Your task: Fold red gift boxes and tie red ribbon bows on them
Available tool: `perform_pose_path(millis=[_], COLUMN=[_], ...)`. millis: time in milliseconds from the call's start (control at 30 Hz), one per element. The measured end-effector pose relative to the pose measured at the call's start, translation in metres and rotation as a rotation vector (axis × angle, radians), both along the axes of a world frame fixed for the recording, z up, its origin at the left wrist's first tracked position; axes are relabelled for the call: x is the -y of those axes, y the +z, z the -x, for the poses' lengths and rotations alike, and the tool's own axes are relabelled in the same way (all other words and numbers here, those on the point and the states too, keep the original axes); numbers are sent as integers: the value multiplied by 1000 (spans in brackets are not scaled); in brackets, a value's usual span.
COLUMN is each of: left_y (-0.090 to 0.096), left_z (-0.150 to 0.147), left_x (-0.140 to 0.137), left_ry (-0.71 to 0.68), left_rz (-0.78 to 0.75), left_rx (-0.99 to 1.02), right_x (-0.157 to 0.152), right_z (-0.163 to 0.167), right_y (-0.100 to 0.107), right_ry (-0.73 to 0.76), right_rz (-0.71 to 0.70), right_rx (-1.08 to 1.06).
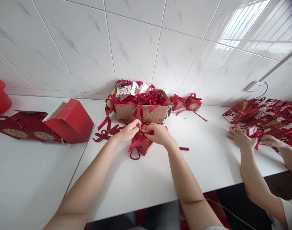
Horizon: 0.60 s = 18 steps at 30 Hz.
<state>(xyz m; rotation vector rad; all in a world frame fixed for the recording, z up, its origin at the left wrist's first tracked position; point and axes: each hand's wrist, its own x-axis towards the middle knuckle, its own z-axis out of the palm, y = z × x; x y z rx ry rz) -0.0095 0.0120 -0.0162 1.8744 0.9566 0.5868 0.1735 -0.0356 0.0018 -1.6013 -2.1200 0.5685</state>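
A small red gift box (147, 147) with printed lettering stands on the white table in front of me. A glossy red ribbon (134, 145) is gathered on its top, one tail hanging down the side. My left hand (128, 131) pinches the ribbon at the box's back left. From the other side, my right hand (160, 134) has thumb and finger closed on the ribbon over the box top. The fingers partly cover where the ribbon crosses. A dark red cord loop (135, 156) lies at the box's front left.
Behind the box stands a cardboard carton (141, 113) full of ribbons and tags. Two tied boxes (193, 103) sit beside it. Larger red boxes (72, 123) lie left. Loose red strips (105, 134) lie nearby. At right, a co-worker's hands (243, 139) hold another box before many red packages (263, 115).
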Motion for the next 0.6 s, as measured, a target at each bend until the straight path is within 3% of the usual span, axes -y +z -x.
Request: perform_pose_path(millis=[200,300,400,500,600], left_y=[6,13,15,11,7], left_z=[5,6,1,-9,-17], left_x=[0,3,8,14,18], left_ry=[22,65,68,3,-9], left_rz=[-52,-145,-289,-364,-397], left_rx=[-80,-105,-118,-151,-200], right_x=[3,8,13,14,13], right_z=[-4,-20,-39,-51,-50], right_y=[1,9,17,18,15], right_ry=[12,-70,-187,-157,-127], right_rz=[12,7,127,248,205], right_rx=[-39,-76,-13,85,182])
